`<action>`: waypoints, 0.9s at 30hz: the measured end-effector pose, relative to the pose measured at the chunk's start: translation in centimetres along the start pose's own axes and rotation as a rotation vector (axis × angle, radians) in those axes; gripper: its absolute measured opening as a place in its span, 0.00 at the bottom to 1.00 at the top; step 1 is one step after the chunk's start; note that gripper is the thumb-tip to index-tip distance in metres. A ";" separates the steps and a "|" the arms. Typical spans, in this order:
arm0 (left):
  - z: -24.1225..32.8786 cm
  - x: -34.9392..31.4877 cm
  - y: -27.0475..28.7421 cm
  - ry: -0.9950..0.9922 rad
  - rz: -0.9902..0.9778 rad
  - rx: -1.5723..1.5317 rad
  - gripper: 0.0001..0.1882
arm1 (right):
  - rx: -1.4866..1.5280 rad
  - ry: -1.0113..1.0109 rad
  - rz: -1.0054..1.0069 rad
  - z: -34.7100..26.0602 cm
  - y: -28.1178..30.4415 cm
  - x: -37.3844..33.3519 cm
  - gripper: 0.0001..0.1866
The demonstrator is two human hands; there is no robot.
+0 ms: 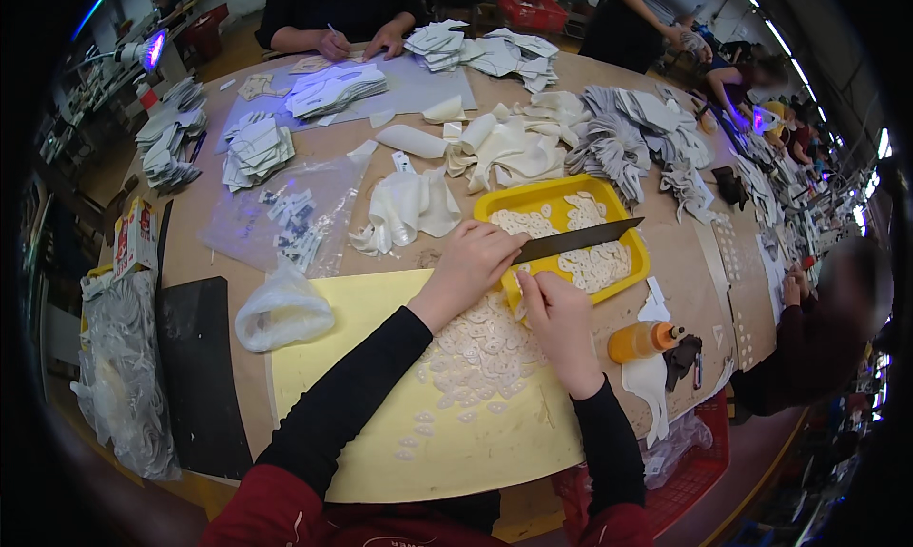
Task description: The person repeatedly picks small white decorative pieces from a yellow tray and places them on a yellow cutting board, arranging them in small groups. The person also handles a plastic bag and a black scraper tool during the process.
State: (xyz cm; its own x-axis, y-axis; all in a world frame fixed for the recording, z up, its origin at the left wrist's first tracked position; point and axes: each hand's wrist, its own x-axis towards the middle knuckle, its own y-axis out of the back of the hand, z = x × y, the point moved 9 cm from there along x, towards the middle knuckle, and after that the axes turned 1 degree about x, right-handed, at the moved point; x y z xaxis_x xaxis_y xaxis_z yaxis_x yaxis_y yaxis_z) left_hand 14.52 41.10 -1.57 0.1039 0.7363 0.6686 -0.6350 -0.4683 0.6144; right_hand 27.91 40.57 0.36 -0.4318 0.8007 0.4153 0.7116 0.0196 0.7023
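A long dark flat blade (582, 240) lies slantwise across the yellow tray (639, 262), its narrow tip past the tray's right side. My left hand (473, 266) is closed on the blade's left end, which the fingers hide. At the tray's near left corner, my right hand (561, 323) is closed on the rim with the thumb on top; its other fingers are partly hidden. Inside the tray lie many small pale cut pieces (599, 264). More such pieces (485, 347) are heaped on the yellow sheet (371, 433) below my hands, with several scattered singly.
An orange bottle (642, 341) stands right of my right hand. Left are a crumpled clear bag (283, 317) and a black board (202, 376). Pale leather scraps (518, 147) and stacked cut parts (333, 88) lie beyond the tray. Across the table a person (342, 19) works.
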 end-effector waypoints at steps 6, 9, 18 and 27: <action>0.3 0.1 0.1 -0.009 0.011 0.001 0.11 | 0.082 0.057 0.121 1.6 1.9 1.1 0.15; 0.2 0.1 -0.3 -0.017 0.004 -0.009 0.12 | -0.029 0.100 0.028 2.6 0.2 0.6 0.18; 0.5 0.1 0.0 -0.025 0.003 -0.018 0.13 | 0.055 -0.102 -0.209 0.8 -1.1 0.2 0.21; 0.2 0.0 0.0 -0.014 -0.004 -0.022 0.12 | 0.409 -0.164 -0.027 1.5 1.1 -0.2 0.19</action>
State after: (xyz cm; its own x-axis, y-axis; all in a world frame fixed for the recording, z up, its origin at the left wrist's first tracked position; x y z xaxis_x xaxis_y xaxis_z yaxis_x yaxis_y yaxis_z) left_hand 14.70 40.98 -1.46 0.1172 0.7313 0.6719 -0.6512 -0.4542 0.6079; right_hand 29.59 41.30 0.18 -0.3833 0.8804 0.2791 0.8763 0.2513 0.4110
